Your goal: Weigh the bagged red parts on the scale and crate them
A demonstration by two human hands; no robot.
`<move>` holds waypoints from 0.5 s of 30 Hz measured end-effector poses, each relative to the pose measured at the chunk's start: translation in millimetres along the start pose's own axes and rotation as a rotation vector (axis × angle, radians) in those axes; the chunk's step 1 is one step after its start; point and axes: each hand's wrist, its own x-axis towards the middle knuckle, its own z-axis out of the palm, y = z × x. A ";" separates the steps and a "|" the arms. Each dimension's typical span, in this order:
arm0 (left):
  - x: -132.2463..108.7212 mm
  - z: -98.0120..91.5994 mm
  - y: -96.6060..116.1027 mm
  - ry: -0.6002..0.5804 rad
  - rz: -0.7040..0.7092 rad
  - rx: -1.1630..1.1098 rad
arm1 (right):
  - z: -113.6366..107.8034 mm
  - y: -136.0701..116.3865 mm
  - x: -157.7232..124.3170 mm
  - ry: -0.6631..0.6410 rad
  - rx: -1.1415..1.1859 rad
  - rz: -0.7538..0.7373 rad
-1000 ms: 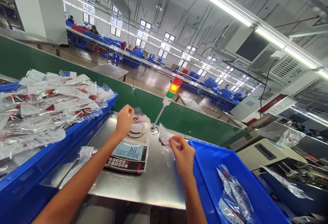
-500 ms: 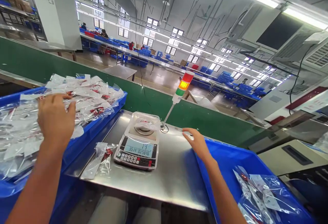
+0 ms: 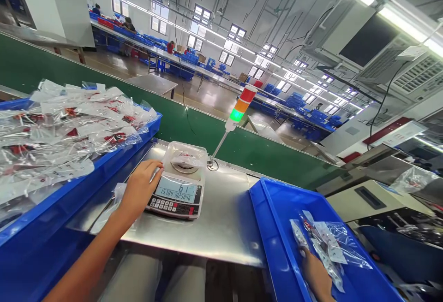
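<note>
My left hand (image 3: 141, 184) reaches to the left edge of a digital scale (image 3: 178, 191), fingers stretched out and nothing visible in them. A clear plastic bag (image 3: 188, 160) lies on the scale's pan, and the lit display reads 61 on top. Partly covered by my left forearm, another plastic bag (image 3: 104, 214) lies on the metal table. My right hand (image 3: 314, 272) is down in the right blue bin (image 3: 266, 200), touching the near side of several plastic bags (image 3: 327, 242) with printed slips. Its fingertips are hidden, so its grip is unclear.
A left blue bin (image 3: 114, 166) is heaped with bagged red parts (image 3: 83, 127). Behind the scale, a signal light (image 3: 238, 110) on a pole glows green. A green partition (image 3: 197, 124) runs along the table's back. A beige machine (image 3: 370, 198) stands at right.
My left hand has moved from above the left bin to the scale. My right hand has dropped into the right bin. The light turned from amber to green; the display went from 14 to 61.
</note>
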 end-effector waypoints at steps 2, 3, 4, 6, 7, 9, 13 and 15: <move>3.2 9.2 8.3 -0.026 0.051 -0.020 | -14.7 -9.6 -0.4 -0.054 -0.014 0.032; 5.2 14.4 12.3 -0.045 0.078 -0.033 | -25.1 -16.3 0.6 -0.054 -0.027 0.065; 7.5 20.3 15.9 -0.068 0.107 -0.046 | -37.1 -24.3 2.1 -0.025 -0.042 0.106; 13.6 34.8 22.2 -0.123 0.167 -0.071 | -64.6 -45.0 5.9 0.080 -0.050 0.156; 17.7 43.5 25.3 -0.155 0.193 -0.086 | -79.4 -58.5 8.0 0.154 -0.037 0.151; 28.5 62.8 31.5 -0.201 0.195 -0.157 | -107.7 -94.3 12.4 0.295 0.053 0.067; 59.2 95.4 40.3 -0.082 -0.042 -0.407 | -140.2 -201.2 21.5 0.340 0.497 -0.264; 76.5 98.8 36.7 0.074 -0.175 -0.457 | -138.5 -264.4 26.5 0.196 0.660 -0.445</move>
